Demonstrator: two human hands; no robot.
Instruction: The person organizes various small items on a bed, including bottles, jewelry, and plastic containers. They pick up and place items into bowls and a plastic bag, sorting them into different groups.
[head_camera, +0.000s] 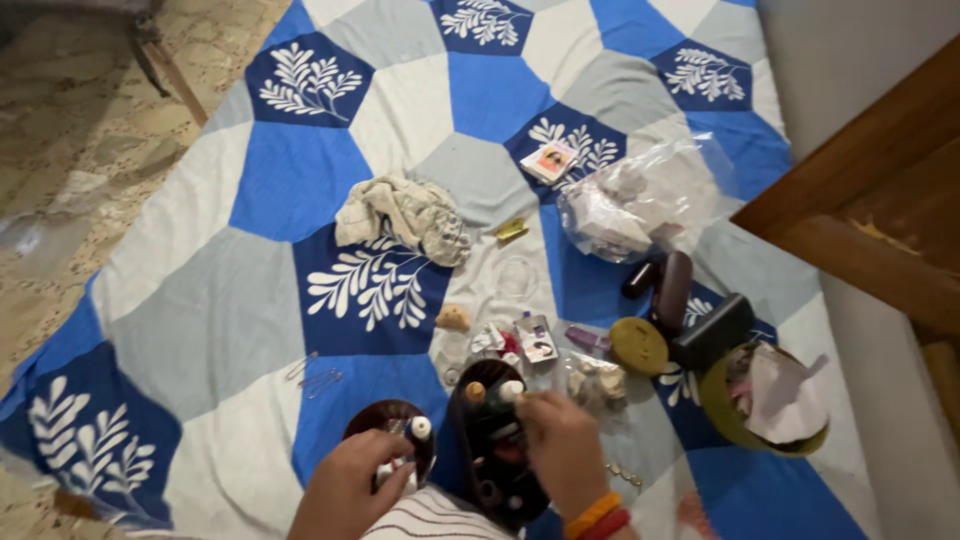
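Observation:
My left hand (350, 490) is closed around a small white-capped bottle (420, 428) beside a round dark brown lid or dish (385, 415). My right hand (562, 450), with orange and red bangles at the wrist, reaches into a dark open pouch (495, 440) holding small bottles with tan and white caps. Its fingertips pinch at something small near the white cap; what it grips is hidden. Both hands sit at the near edge of a blue, grey and white hexagon-patterned bedsheet (300, 180).
Scattered on the sheet: a crumpled beige cloth (405, 215), a clear plastic bag (640, 200), a small photo card (549, 160), safety pins (315, 375), an olive round compact (638, 345), a dark tube (672, 290), a black case (712, 330), an olive tin with papers (765, 400). Wooden furniture (860, 220) at the right.

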